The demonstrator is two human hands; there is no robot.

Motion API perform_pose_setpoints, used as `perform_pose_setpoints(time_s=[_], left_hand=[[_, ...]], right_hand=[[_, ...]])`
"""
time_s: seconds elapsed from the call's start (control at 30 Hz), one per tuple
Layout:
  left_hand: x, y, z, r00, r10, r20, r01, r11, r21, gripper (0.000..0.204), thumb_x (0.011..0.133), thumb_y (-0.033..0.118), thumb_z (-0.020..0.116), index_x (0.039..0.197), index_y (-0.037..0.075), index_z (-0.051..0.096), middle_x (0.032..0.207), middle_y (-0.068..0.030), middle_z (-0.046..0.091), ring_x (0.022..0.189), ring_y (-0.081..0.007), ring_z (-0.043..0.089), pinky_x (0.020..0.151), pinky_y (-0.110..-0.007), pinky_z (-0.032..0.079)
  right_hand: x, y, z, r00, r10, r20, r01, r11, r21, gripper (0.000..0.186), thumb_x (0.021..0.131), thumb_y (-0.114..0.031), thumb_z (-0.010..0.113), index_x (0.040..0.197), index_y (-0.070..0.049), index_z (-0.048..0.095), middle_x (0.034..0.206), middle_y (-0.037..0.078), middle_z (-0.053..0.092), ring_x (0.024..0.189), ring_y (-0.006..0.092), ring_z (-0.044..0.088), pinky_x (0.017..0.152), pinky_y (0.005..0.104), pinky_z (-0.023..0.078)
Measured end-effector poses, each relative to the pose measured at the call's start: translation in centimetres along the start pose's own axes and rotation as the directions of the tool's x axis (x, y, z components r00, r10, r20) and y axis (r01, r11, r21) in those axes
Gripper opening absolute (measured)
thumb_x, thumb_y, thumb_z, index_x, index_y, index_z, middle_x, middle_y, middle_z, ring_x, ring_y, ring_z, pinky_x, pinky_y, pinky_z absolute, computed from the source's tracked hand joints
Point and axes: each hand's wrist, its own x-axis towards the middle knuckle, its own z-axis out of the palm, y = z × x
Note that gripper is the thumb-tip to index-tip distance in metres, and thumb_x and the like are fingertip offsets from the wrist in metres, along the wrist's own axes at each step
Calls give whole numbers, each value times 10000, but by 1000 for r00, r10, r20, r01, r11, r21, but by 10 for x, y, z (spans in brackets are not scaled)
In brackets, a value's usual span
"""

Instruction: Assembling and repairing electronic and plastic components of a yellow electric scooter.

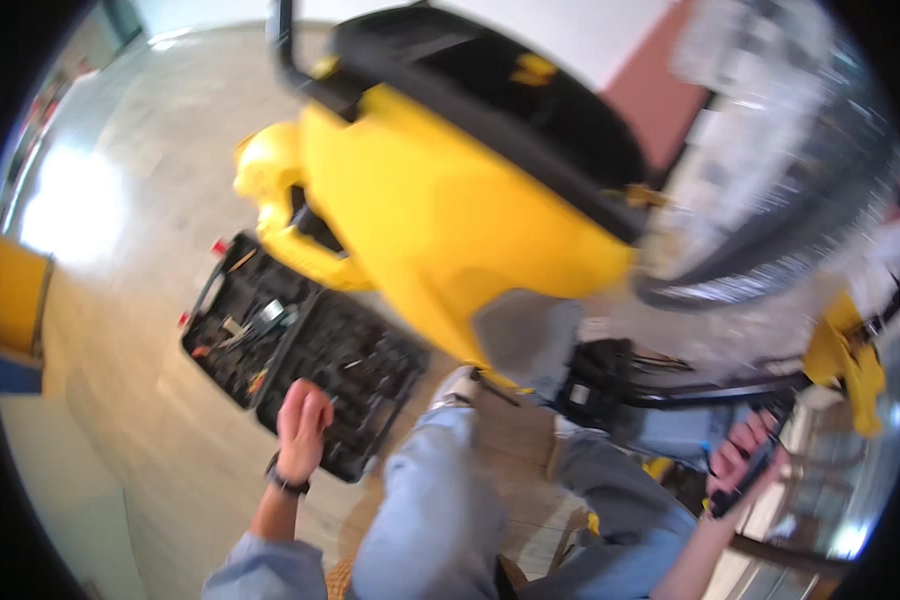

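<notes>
My left hand (303, 425) is over the near edge of an opened black tool case (395, 345), with its fingers curled together. What they hold, if anything, is hidden. Hand tools and small parts lie in the case's moulded slots, among them a silvery metal piece (273, 315). Off to the right, my right hand (745, 455) is wrapped round a slim black tool (755, 470) whose exact kind does not show. It is near a black bar (715, 392). In front of me looms a large yellow machine (440, 225) with a black top.
Clear plastic wrap (770, 130) covers a dark curved part (770, 250) at the right. A yellow piece (850, 365) hangs near my right hand. A black box-like part (595, 385) sits by my feet. On the left stand a yellow panel (15, 300) and a pale cabinet (65, 480).
</notes>
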Motion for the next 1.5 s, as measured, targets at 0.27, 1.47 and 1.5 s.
perform_pose_setpoints(time_s=[0.27, 1.47, 1.5], left_hand=[[-73, 256, 136, 685, 479, 549, -368, 878, -306, 90, 836, 106, 745, 882, 48, 694, 1266, -177, 525, 1077, -265, 569, 912, -361, 449], [-35, 253, 339, 640, 58, 766, 326, 883, -339, 118, 946, 112, 692, 1002, 9, 698, 947, 1, 688, 873, -66, 606, 796, -225, 485], [-36, 253, 338, 638, 43, 769, 365, 863, -351, 109, 946, 103, 688, 1001, 9, 690, 941, 3, 688, 871, -67, 607, 799, -224, 482]], right_hand=[[-1, 8, 29, 882, -413, -228, 231, 798, -557, 295, 719, -132, 646, 957, -89, 478, 923, 51, 568, 836, 152, 577, 748, 290, 511], [12, -1, 29, 673, -475, 567, 524, -235, -819, 482, 712, 47, 793, 653, -113, 343, 878, 47, 733, 717, 218, 647, 625, 301, 482], [11, 0, 29, 699, -490, 521, 516, -159, -842, 468, 734, 48, 780, 660, -110, 345, 883, 73, 725, 717, 205, 644, 636, 299, 485]])
